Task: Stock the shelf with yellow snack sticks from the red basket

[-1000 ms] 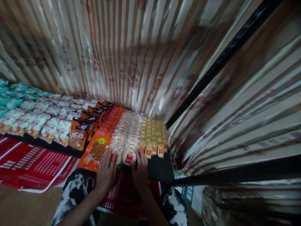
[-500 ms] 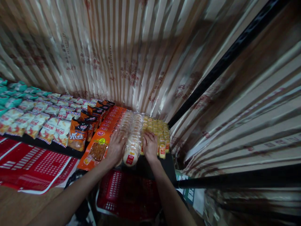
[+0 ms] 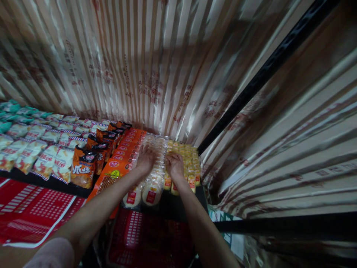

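Two rows of clear-wrapped round pale crackers (image 3: 152, 193) with red labels run from front to back on the dark shelf. My left hand (image 3: 145, 160) lies over the left cracker row, its fingers loosely spread toward the back. To the right are several rows of small yellow wrapped packs (image 3: 192, 180) with red-orange labels. My right hand (image 3: 175, 165) rests on their left side, against the cracker rows, with bent fingers pointing left. Nothing lifted shows in either hand. On the left, my left forearm partly covers the orange snack packs (image 3: 121, 153).
Black-and-orange bags (image 3: 83, 167), white snack bags (image 3: 37, 154) and green bags (image 3: 11, 107) stand further left. Red baskets (image 3: 30, 212) sit below the shelf front. A striped curtain (image 3: 156, 56) hangs behind, and a black post (image 3: 251, 87) rises at the right.
My left hand has moved right and back, off the orange packs' edge and onto the crackers, uncovering the left row's front label. My right hand has shifted slightly. The view has moved a little.
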### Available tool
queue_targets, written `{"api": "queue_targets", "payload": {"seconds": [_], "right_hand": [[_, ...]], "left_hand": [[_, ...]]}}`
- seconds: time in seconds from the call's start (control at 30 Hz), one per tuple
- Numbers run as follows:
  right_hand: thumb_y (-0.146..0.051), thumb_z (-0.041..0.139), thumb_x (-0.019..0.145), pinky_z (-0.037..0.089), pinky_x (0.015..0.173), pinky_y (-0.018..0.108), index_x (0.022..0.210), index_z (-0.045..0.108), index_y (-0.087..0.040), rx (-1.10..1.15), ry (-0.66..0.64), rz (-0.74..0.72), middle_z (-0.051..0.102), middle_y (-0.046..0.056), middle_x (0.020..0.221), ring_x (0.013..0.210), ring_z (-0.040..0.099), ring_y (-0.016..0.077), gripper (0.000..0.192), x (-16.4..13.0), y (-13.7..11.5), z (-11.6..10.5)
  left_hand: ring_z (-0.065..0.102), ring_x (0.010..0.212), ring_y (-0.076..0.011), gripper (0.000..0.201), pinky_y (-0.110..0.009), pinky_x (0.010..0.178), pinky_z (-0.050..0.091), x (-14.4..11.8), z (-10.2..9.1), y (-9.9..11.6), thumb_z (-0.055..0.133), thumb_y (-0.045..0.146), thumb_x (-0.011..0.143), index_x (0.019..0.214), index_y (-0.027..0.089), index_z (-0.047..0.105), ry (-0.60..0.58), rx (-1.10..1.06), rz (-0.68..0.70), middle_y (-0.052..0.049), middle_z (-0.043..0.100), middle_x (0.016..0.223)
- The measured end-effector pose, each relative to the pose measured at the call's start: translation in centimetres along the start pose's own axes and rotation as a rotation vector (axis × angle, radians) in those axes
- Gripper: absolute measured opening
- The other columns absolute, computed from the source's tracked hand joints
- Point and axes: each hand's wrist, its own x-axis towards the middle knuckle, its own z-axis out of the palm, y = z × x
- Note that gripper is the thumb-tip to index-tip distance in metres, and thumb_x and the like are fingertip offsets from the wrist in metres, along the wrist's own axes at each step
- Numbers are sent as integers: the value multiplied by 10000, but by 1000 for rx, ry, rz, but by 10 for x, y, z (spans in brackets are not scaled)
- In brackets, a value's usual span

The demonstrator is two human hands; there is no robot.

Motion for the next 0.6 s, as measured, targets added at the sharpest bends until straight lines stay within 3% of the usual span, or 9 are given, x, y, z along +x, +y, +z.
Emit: {"api": "queue_targets", "payload": {"seconds": [0.2, 0.6], "right_hand": [[-168, 526, 786, 363, 838, 325, 778, 715, -213, -26, -57, 22, 655, 54, 816, 865, 492, 210, 195, 7, -1, -2], [-189, 483, 819, 345, 886, 325, 804, 688, -198, -82, -67, 43, 617, 66, 824, 866, 471, 201, 206, 7, -4, 1]], "left_hand": [[437, 1104, -233, 214, -479, 1087, 137, 11, 0, 2, 449, 127, 773, 795, 177, 657, -37, 56, -26, -66, 627, 896], [412, 1167, -233, 187, -465, 1099, 133, 17, 14, -5, 447, 120, 784, 812, 160, 628, 29, 70, -23, -82, 628, 937]]}}
